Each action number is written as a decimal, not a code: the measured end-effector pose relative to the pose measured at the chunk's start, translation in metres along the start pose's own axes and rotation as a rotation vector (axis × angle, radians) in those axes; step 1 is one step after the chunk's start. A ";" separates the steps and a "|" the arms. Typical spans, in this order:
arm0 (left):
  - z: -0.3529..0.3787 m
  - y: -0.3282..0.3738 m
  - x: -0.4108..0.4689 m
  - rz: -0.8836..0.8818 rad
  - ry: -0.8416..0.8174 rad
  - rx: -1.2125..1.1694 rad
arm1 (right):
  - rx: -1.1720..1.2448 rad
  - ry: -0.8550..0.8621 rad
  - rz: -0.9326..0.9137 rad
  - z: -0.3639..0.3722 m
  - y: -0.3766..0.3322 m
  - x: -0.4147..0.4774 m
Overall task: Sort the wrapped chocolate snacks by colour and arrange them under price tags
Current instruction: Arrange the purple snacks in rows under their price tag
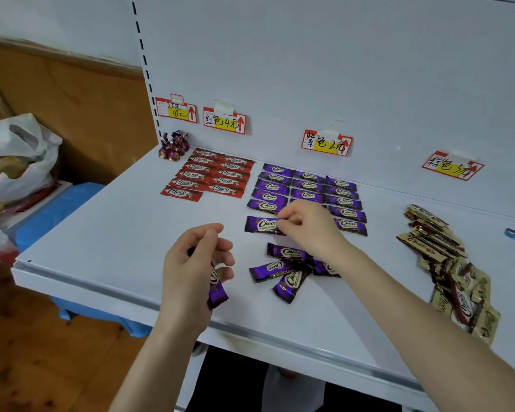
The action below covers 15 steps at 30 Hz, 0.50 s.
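We are filling out the purple block (309,188) on the shelf (116,233), the one laid in rows below the purple price tag (327,143) on the back wall. The right hand (306,224) pinches, thumb against fingertips, the right end of a purple bar (260,225) that lies flat just in front of the block's left column. The left hand (197,263), nearer the front edge, has its fingers curled round a second purple bar (217,289), whose lower end sticks out below the palm. Close to the front edge, a loose heap of purple bars (289,269) lies criss-crossed, not yet laid out.

To do this step well, we judge the pinched bar should slide back until it sits close to the row behind. Its long side should run parallel to the front edge and its ends level with the column (logo up, like its neighbours). A light pinch should be enough, since the wrapper looks slick and would likely crumple if squeezed. The red bars (211,176) toward the back left corner look finished. The brown bars (446,263) at the right edge are mostly heaped.
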<state>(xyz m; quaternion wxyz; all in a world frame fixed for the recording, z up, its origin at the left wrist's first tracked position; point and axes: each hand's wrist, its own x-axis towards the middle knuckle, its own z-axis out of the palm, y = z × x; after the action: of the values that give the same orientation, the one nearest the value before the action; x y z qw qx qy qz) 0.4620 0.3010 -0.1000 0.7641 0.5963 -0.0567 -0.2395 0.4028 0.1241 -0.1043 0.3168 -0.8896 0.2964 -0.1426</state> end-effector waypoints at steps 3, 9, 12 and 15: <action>-0.007 0.002 0.004 -0.005 0.033 0.002 | -0.327 0.074 -0.059 0.010 -0.002 -0.003; -0.012 0.001 0.010 -0.016 0.065 -0.012 | -0.427 0.028 -0.348 0.020 -0.008 -0.018; -0.011 0.000 0.011 -0.020 0.052 -0.008 | -0.451 0.000 -0.339 0.023 -0.009 -0.015; -0.011 -0.001 0.012 -0.014 0.044 -0.002 | -0.470 -0.001 -0.306 0.025 -0.010 -0.011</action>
<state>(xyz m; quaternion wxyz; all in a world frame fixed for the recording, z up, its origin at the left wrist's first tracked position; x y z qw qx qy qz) 0.4762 0.3052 -0.1063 0.7641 0.6011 -0.0355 -0.2315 0.4100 0.1494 -0.1173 0.0767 -0.9732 0.1834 -0.1158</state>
